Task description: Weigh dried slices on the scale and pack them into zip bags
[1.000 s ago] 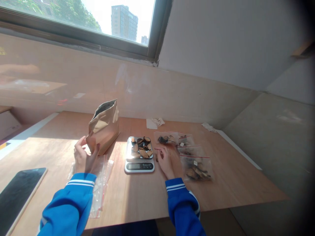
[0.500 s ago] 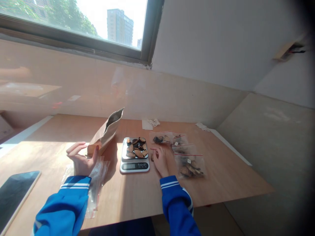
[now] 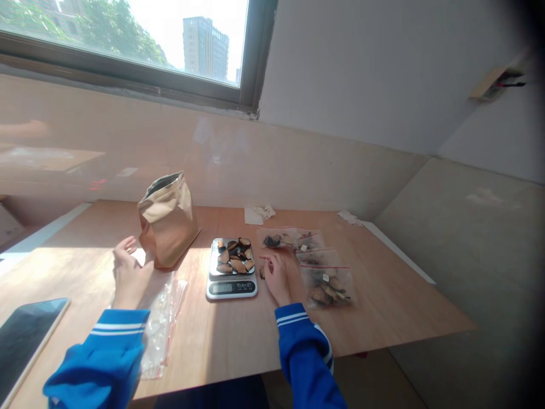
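Here, the bag (image 3: 169, 224) stands upright, just beyond and right of the left hand (image 3: 131, 278), which is nearer and spread wide. Beside the scale (image 3: 232, 288), the right hand (image 3: 276, 278) lies curled; whether around anything, I cannot tell.

Just right of the left hand (image 3: 131, 275), a creased brown paper pouch (image 3: 168, 230); beside its wrist, glossy clear plastic bags (image 3: 158, 335).
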The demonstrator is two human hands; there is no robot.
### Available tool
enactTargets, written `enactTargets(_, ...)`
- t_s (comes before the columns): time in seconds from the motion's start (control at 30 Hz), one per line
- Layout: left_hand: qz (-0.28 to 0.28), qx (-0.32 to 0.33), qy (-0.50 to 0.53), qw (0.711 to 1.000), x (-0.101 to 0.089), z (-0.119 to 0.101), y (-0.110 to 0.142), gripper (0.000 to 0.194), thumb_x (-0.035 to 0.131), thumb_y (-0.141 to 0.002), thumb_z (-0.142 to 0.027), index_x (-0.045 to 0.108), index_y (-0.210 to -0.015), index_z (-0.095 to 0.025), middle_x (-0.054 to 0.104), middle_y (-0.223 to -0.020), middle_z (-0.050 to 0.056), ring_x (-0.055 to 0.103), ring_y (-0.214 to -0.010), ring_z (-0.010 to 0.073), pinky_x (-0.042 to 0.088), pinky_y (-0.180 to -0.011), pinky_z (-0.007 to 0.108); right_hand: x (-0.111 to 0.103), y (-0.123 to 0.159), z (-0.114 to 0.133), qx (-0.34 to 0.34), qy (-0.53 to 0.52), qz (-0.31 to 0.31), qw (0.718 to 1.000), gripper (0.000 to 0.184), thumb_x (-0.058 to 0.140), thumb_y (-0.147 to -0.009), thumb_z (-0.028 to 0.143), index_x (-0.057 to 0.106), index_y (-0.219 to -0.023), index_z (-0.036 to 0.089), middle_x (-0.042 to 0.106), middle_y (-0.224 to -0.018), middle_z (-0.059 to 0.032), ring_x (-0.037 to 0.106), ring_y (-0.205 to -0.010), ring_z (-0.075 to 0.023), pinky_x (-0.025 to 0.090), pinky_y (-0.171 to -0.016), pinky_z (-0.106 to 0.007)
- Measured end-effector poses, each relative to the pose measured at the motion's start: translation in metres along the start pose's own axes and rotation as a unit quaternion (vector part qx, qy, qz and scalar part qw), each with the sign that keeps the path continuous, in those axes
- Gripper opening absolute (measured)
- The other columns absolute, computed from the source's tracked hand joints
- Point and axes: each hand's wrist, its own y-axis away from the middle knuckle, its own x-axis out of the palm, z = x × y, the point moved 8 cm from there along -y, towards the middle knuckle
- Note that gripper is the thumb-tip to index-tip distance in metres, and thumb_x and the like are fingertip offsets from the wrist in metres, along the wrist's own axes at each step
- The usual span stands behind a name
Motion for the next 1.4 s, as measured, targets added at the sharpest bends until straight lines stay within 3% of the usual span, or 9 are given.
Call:
enactTargets(0.13,-0.056,0.022,0.040,0.997,-0.040,-0.011,0.044,0.061,0.058,-0.078,-0.038,0.033,-0.130,-0.020,0.054,-0.119,0.015,0.061,-0.098,0.0273,0.053,-0.082,0.047,-0.003,0.004,0.005,-0.013,0.021,0.006,1.000,0.024,0.043,-0.088,0.022,0.064,-0.099,0.020,0.061,-0.096,-0.0084,0.054,-0.095,-0.0226,0.043,-0.086,-0.038)
enactTargets(0.27,0.198,0.152,-0.038,0.968,-0.012,-0.017,0.089,0.037,0.056,-0.077,-0.050,0.055,-0.108,-0.031,0.065,-0.106,0.008,0.063,-0.096,0.0311,0.052,-0.083,0.050,-0.001,0.014,0.006,-0.005,0.086,0.031,0.996,0.023,0.053,-0.083,0.025,0.063,-0.103,0.020,0.061,-0.099,-0.0091,0.052,-0.097,-0.0255,0.041,-0.086,-0.041)
enactTargets(0.37,0.266,0.140,-0.090,0.949,0.004,0.002,0.104,0.045,0.054,-0.077,-0.052,0.058,-0.115,-0.029,0.066,-0.114,0.011,0.062,-0.102,0.0327,0.051,-0.086,0.049,-0.003,0.021,0.002,0.014,0.094,0.026,0.995,0.023,0.049,-0.084,0.020,0.061,-0.103,0.020,0.062,-0.097,-0.0084,0.054,-0.094,-0.0246,0.041,-0.085,-0.040)
enactTargets(0.57,0.250,0.130,-0.084,0.956,0.003,0.005,0.100,0.043,0.050,-0.083,-0.051,0.060,-0.118,-0.027,0.070,-0.104,0.008,0.066,-0.093,0.0276,0.053,-0.082,0.043,-0.030,0.024,0.002,0.041,0.112,-0.067,0.991,0.019,0.046,-0.084,0.019,0.060,-0.097,0.019,0.059,-0.095,-0.0091,0.052,-0.094,-0.0251,0.039,-0.085,-0.041)
enactTargets(0.7,0.198,0.176,-0.030,0.964,-0.009,-0.017,0.101,0.038,0.048,-0.085,-0.049,0.062,-0.114,-0.029,0.069,-0.110,0.008,0.065,-0.099,0.0275,0.053,-0.085,0.044,-0.043,0.032,0.035,0.045,0.091,-0.102,0.990,0.017,0.047,-0.088,0.024,0.060,-0.097,0.022,0.056,-0.104,-0.0102,0.050,-0.102,-0.0260,0.036,-0.089,-0.042)
enactTargets(0.83,0.150,0.201,0.028,0.968,-0.014,-0.052,0.111,0.042,0.049,-0.087,-0.042,0.051,-0.129,-0.035,0.062,-0.126,0.005,0.059,-0.114,0.0274,0.049,-0.097,0.047,-0.014,0.047,0.108,0.013,-0.015,0.042,0.999,0.024,0.042,-0.094,0.029,0.062,-0.083,0.024,0.063,-0.087,-0.0038,0.055,-0.088,-0.0213,0.034,-0.087,-0.039)
enactTargets(1.0,0.164,0.235,0.073,0.955,-0.001,-0.093,0.124,0.051,0.043,-0.091,-0.029,0.037,-0.141,-0.038,0.058,-0.133,0.001,0.054,-0.121,0.0234,0.047,-0.100,0.042,0.020,0.056,0.184,0.014,-0.167,0.182,0.969,0.013,0.051,-0.090,0.031,0.062,-0.085,0.025,0.065,-0.086,0.0014,0.058,-0.080,-0.0163,0.033,-0.084,-0.034)
enactTargets(1.23,0.206,0.189,0.152,0.948,0.010,-0.092,0.130,0.042,0.042,-0.092,-0.028,0.053,-0.131,-0.036,0.059,-0.131,-0.001,0.053,-0.123,0.0227,0.045,-0.104,0.044,0.029,0.048,0.171,0.103,-0.295,0.177,0.933,0.024,0.065,-0.079,0.036,0.055,-0.064,0.020,0.057,-0.067,0.0037,0.053,-0.068,-0.0133,0.040,-0.074,-0.028)
enactTargets(1.4,0.145,-0.021,0.255,0.956,0.001,-0.062,0.120,0.037,0.043,-0.091,-0.041,0.065,-0.115,-0.023,0.066,-0.122,0.006,0.057,-0.118,0.0258,0.045,-0.103,0.044,0.027,0.055,0.137,0.157,-0.304,0.159,0.926,0.034,0.060,-0.082,0.047,0.055,-0.064,0.019,0.057,-0.063,0.0019,0.051,-0.063,-0.0125,0.039,-0.065,-0.026)
